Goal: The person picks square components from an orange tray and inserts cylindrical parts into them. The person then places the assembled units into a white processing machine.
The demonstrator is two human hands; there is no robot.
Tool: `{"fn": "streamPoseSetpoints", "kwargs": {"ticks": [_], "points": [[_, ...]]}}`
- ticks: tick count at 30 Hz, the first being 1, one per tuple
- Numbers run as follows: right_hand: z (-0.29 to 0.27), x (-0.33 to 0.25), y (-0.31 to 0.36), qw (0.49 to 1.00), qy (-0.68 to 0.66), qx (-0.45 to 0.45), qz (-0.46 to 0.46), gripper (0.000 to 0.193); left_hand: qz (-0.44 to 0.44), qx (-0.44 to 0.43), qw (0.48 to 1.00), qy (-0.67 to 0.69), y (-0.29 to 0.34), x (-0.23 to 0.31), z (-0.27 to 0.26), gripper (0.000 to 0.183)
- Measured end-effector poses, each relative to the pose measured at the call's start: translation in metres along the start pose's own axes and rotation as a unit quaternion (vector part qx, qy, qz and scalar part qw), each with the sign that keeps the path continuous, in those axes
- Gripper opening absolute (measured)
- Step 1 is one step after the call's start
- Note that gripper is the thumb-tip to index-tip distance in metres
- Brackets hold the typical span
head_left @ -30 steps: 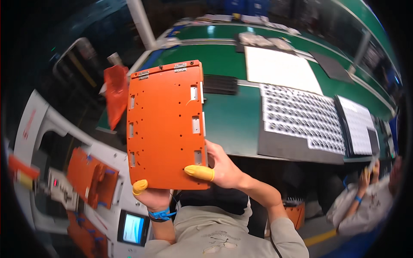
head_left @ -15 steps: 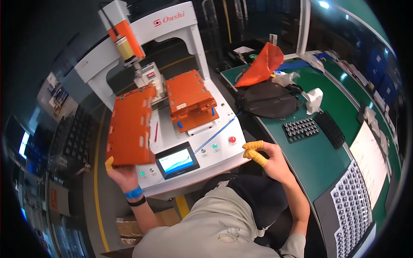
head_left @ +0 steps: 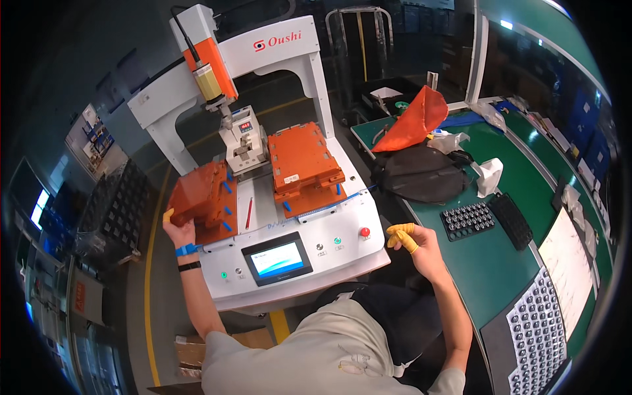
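My left hand (head_left: 179,232), a yellow finger cot on one finger, grips the near left edge of an orange panel (head_left: 191,191). The panel is tilted over the left orange fixture base (head_left: 222,232), where blue pins stand up along the right side. Whether panel and base are joined I cannot tell. My right hand (head_left: 421,249), with yellow finger cots, hovers right of the red button (head_left: 365,232). Its fingers are curled together; anything between them is too small to make out. A second orange fixture (head_left: 306,161) sits closed on the right of the white machine.
The machine's tool head (head_left: 214,82) hangs above a grey-white unit with a red display (head_left: 245,135). A red pen-like stick (head_left: 249,214) lies between the fixtures. At the front is a touchscreen (head_left: 276,260). The green table (head_left: 428,220) holds a black bag (head_left: 424,174) and trays of small parts (head_left: 469,220).
My left hand has brought the orange panel down and tilted it, so the base and its blue pins now show. My right hand's fingers have drawn closer together. The view has shifted slightly.
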State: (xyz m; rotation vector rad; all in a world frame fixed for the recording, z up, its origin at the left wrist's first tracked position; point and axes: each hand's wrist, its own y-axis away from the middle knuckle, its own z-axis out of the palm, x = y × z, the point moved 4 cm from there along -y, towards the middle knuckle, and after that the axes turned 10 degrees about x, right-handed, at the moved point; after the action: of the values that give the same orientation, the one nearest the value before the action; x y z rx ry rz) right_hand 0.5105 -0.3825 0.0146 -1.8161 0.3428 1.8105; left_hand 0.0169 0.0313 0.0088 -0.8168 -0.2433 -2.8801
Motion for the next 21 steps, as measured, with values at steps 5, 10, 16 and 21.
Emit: {"fn": "streamPoseSetpoints", "kwargs": {"ticks": [5, 10, 16, 21], "points": [[0.004, 0.007, -0.013, 1.0, -0.007, 0.013, 0.002, 0.023, -0.01, 0.025, 1.0, -0.012, -0.002, -0.014, 0.006, 0.037], [0.012, 0.016, -0.024, 1.0, -0.012, -0.001, 0.017, 0.022, -0.05, 0.044, 0.998, -0.009, -0.008, -0.005, 0.002, 0.036], [0.021, 0.032, -0.021, 0.998, -0.029, -0.025, 0.053, 0.022, -0.133, 0.026, 0.988, -0.077, -0.025, 0.006, -0.006, 0.036], [0.018, 0.036, -0.021, 0.998, -0.026, -0.037, 0.048, 0.023, -0.134, 0.082, 0.979, -0.129, -0.01, 0.022, -0.01, 0.037]]}}
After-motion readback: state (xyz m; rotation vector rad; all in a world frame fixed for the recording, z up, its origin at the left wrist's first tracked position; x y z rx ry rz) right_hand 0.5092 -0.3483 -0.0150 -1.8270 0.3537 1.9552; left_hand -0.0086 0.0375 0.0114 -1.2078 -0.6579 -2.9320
